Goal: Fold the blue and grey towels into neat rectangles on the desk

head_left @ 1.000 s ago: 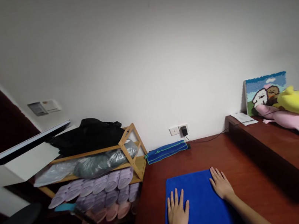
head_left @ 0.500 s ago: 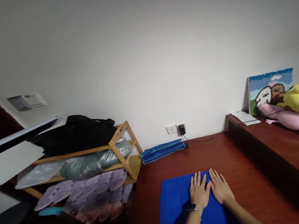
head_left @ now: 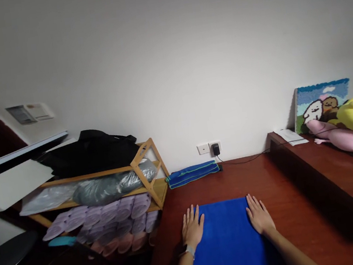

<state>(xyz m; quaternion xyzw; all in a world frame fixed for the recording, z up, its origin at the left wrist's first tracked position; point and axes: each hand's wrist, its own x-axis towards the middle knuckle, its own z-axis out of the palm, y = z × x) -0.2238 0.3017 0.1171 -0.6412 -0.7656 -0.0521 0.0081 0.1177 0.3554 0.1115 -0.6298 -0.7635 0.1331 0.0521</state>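
A blue towel lies spread flat on the reddish-brown wooden table, its near end running out of view at the bottom. My left hand, with a watch at the wrist, rests flat over the towel's far left corner, fingers stretched. Over the far right corner lies my right hand, also flat with its fingers extended. Neither hand grips anything. At the table's back edge by the wall is a folded blue cloth with green edging.
On the left stands a wooden rack with a black bag, plastic-wrapped bundles and several slippers. A black plug trails a cord rightward. A raised ledge on the right bears plush toys and a picture.
My left hand has slid left across the towel, from beside my right hand to the left corner. My right hand stays near the right corner. The view has shifted slightly.
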